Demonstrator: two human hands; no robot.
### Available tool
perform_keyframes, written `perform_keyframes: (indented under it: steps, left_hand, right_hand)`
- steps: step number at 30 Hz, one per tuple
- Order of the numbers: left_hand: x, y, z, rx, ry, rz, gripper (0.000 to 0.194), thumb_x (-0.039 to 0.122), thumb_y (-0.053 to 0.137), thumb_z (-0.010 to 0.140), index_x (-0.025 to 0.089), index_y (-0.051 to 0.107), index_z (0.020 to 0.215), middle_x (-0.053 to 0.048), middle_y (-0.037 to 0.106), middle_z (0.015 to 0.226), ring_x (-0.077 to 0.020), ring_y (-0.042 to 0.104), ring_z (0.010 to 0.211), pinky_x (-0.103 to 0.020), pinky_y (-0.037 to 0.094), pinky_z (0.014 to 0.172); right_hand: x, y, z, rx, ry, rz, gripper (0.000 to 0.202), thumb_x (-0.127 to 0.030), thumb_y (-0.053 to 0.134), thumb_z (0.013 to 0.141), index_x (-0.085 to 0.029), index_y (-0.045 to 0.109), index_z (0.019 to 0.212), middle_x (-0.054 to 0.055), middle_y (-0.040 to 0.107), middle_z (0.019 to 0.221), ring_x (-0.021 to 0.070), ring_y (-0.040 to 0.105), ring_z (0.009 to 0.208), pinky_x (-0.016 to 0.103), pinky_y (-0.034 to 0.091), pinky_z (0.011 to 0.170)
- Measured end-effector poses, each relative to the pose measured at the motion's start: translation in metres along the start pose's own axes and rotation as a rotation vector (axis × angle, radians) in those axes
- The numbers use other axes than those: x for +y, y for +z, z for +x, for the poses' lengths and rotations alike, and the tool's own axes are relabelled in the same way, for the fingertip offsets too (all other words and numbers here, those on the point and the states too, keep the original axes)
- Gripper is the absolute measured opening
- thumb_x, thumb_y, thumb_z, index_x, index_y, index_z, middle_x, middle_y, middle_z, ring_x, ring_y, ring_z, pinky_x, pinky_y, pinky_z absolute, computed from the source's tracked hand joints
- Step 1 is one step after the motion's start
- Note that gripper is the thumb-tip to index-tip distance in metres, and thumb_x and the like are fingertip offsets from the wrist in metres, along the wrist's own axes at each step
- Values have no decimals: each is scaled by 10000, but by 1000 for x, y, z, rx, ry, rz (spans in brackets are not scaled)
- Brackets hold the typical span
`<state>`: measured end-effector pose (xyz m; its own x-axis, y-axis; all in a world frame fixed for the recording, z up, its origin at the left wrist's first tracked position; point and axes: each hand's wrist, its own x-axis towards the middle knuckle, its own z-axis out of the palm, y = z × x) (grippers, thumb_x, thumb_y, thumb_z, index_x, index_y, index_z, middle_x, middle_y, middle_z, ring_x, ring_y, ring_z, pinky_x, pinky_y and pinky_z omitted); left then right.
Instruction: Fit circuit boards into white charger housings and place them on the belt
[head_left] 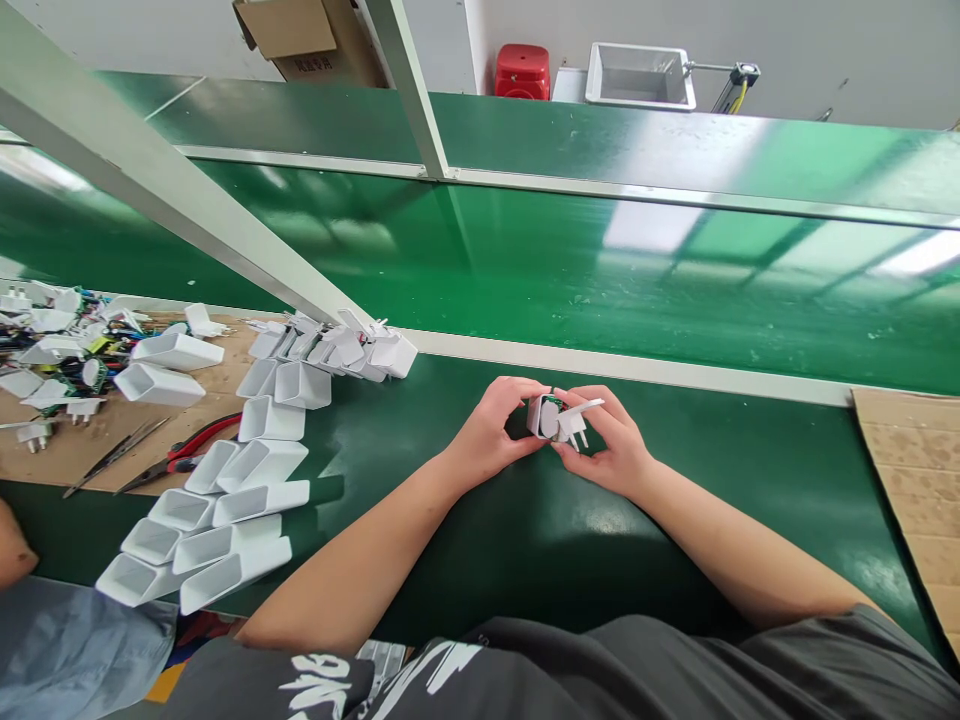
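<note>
Between my two hands, over the green bench top, is a white plug adapter. My left hand has its fingers wrapped around the white housing. The fingers of my right hand pinch the white plug end with its pins. A small green circuit board and a bit of red show between the housing and the plug end, which stands tilted and apart from it. To the left, several hollow white housings lie in staggered rows with their open ends showing.
Red-handled pliers and tweezers lie on cardboard at the left, near a heap of plug ends and wired boards. A metal post slants across the left. More cardboard lies at right. A co-worker's arm shows lower left.
</note>
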<state>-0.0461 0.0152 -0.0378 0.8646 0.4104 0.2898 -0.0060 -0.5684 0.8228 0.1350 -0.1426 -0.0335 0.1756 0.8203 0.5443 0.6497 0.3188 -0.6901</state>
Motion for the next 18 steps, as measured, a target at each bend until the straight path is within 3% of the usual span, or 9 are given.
perform_keyframes:
  steps: [18]
  left_hand:
    - [2,-1,0,14,60,53,543,265,817,920,282,586,1411,-94,663,1399,-281,613,1320,-512,516,1144]
  right_hand:
    - [2,0,-1,-32,-4,-43,711,-270,748,949,-332,500,1612,109,566,1179,284,658,1045,460,662,899]
